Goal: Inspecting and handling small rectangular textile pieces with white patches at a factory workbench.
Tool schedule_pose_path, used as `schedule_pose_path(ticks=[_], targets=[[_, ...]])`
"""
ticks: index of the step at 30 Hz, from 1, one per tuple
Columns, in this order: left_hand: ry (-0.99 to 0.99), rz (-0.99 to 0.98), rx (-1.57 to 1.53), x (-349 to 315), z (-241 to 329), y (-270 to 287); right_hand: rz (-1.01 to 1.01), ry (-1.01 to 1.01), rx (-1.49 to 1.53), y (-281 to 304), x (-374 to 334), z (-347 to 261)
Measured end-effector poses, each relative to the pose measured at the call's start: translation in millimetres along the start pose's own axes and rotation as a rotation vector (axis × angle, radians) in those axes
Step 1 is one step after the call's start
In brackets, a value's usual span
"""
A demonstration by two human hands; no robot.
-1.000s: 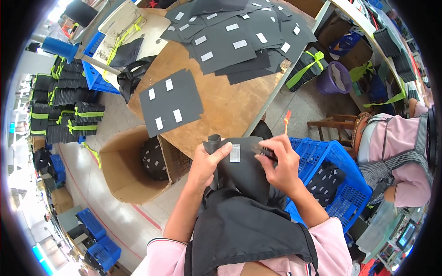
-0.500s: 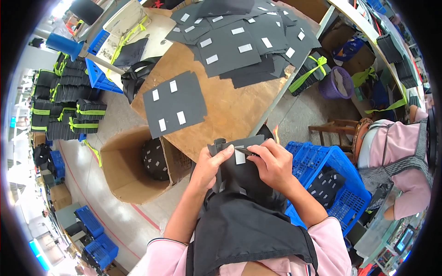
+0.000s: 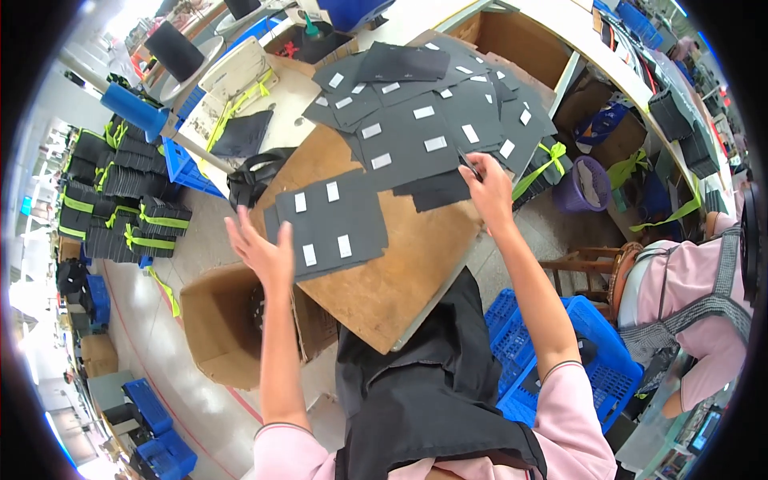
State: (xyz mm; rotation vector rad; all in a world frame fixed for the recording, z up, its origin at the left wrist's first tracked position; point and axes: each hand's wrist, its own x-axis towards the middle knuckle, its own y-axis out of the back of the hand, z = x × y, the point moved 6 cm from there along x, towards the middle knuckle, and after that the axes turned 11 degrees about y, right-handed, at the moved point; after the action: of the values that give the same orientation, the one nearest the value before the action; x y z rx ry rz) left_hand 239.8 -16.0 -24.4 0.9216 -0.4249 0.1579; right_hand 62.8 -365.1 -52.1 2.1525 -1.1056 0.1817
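Both hands have left the lap piece. The right hand [image 3: 490, 186] fingers pinch the fabric stack [image 3: 436, 136] edge just beyond them; the left hand [image 3: 260, 248] hovers spread beside the single sheet [image 3: 332, 228].

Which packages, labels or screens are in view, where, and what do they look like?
Cardboard box: floor left of the table, open, brown.
Label patches: small white rectangles on the dark sheet by the left hand.
Blue crate: floor at right, slotted plastic.
Screen: lower right edge, small, lit.
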Motion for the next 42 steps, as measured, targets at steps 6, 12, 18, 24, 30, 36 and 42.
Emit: schedule_pose_path(ticks=[6,12,18,24,30,36,42], targets=[[-0.156,-0.483,0.274,-59,-2,-54,-0.179,-0.114,-0.267,-47,37,19],[-0.105,-0.415,0.228,-37,-27,-65,0.006,-0.132,-0.181,-35,32,15],[-0.032,-0.290,0.219,-31,8,-51,-0.143,-0.245,-0.220,-49,36,2],[-0.151,-0.449,-0.558,-27,87,-24,-0.149,0.193,0.010,4,20,-65],[0.042,-1.239,-1.068,-62,135,-24,-0.746,0.453,0.333,66,-45,-127],[0.317,-1.591,-1.121,-128,114,13,-0.622,0.225,0.271,76,-88,-117],[0.643,-1.227,-1.004,-139,98,24,-0.174,0.429,0.199,60,-118,-175]])
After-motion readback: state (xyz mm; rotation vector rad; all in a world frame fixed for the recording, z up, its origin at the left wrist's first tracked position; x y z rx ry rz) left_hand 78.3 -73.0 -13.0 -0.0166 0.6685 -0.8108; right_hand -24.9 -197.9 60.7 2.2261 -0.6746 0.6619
